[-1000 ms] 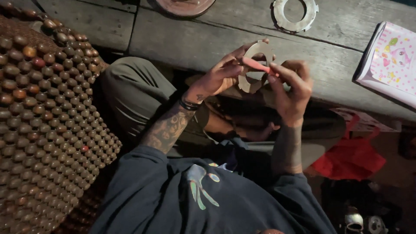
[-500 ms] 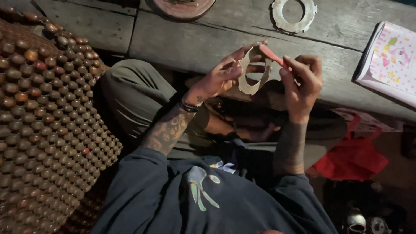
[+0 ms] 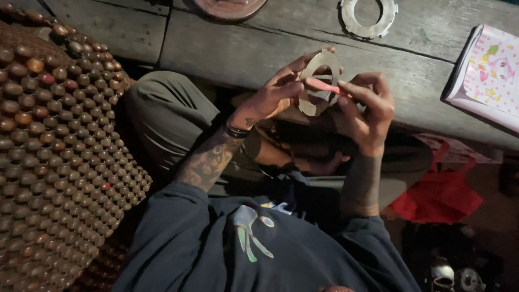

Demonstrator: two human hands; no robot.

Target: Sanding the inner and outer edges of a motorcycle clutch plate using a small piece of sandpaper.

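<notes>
**Head view: both hands on a flat ring above the lap**

Head camera looks down at a pale flat ring [image 3: 319,84] held up in front of the edge of the wooden worktop [image 3: 227,51], above the crossed legs. I see the left hand [image 3: 273,97] clamped on the ring's left side, thumb and fingers pinching its rim. My right hand [image 3: 367,111] is closed around a thin pink stick [image 3: 321,85], which lies across the face of the ring, its tip reaching the left fingers. So both hands are together, meeting at the ring.

A dark wristband [image 3: 235,130] sits on the left wrist, with tattoos showing along both forearms. Below is a dark sweatshirt [image 3: 243,249] with a shiny print on the chest.

On the worktop, well apart from the hands, lies a grey toothed ring [image 3: 369,16], and a round brown disc [image 3: 230,6] is cut off by the top edge. A pink patterned booklet [image 3: 489,75] rests at the right. A beaded mat [image 3: 54,151] fills the left side, and a red cloth [image 3: 438,194] lies low at the right.
</notes>
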